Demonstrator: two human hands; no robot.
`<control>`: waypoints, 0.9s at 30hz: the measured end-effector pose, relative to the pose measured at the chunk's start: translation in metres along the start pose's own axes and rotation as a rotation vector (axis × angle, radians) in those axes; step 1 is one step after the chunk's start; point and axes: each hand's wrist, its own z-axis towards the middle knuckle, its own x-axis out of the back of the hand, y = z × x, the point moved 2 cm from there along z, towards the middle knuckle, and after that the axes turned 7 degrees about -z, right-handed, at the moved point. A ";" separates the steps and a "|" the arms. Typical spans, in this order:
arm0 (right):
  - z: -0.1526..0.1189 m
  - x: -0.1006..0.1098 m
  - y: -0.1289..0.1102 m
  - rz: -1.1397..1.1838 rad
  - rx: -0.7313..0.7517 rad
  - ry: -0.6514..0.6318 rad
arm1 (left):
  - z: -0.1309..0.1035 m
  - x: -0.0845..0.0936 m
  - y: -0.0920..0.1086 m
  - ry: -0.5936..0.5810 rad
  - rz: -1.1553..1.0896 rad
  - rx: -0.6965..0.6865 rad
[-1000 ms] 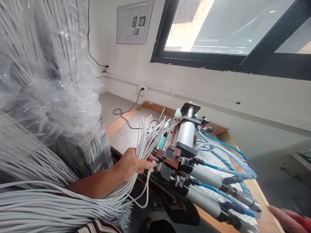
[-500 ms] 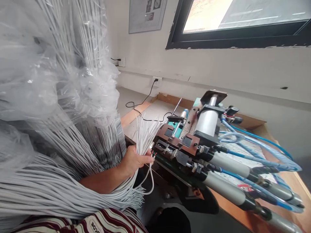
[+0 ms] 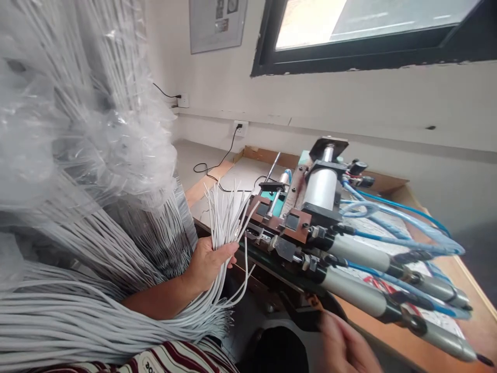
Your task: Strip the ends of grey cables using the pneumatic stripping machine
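Observation:
My left hand (image 3: 209,264) is closed around a bundle of white cables (image 3: 227,215), thumb across the front. Their cut ends fan upward beside the machine. A few cables stand apart on the right side of the bundle, and one loose cable (image 3: 246,267) bends down past my fingers. The pneumatic machine (image 3: 267,223), with its brown jaw blocks and metal clamps, stands just right of the bundle. At the bottom edge my right hand (image 3: 347,347) is smeared by motion, so its fingers cannot be made out clearly. It is below the grey cylinders.
Long grey-white cables (image 3: 77,321) lie across my lap. More hang at the left in clear plastic wrapping (image 3: 128,150). Blue air hoses (image 3: 411,243) loop on the right of the wooden-edged bench (image 3: 481,295). A black cord (image 3: 235,137) runs to a wall socket.
My right hand has come into view at the bottom. A cable near my left thumb that showed a reddish end is no longer seen there. The whole view has shifted slightly.

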 end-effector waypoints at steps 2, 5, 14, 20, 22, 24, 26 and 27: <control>-0.007 -0.026 -0.033 0.183 0.074 -0.197 | -0.003 -0.004 -0.003 -0.022 0.034 0.000; 0.000 -0.062 -0.077 0.499 0.043 -0.446 | -0.011 -0.007 -0.007 -0.089 0.067 -0.028; -0.010 -0.108 -0.064 0.874 -0.370 -0.547 | -0.007 0.009 -0.013 -0.073 0.049 0.032; 0.004 -0.099 -0.072 0.884 -0.453 -0.463 | -0.002 0.004 -0.007 -0.089 0.118 0.039; 0.005 -0.099 -0.071 0.944 -0.589 -0.411 | -0.001 0.005 -0.005 -0.023 0.087 0.084; 0.004 -0.100 -0.070 0.988 -0.678 -0.396 | 0.001 0.005 -0.004 0.009 0.041 0.129; 0.004 -0.100 -0.069 1.024 -0.748 -0.394 | 0.002 0.004 -0.002 0.020 0.011 0.154; 0.004 -0.101 -0.068 1.041 -0.780 -0.392 | 0.003 0.004 -0.002 0.022 0.003 0.162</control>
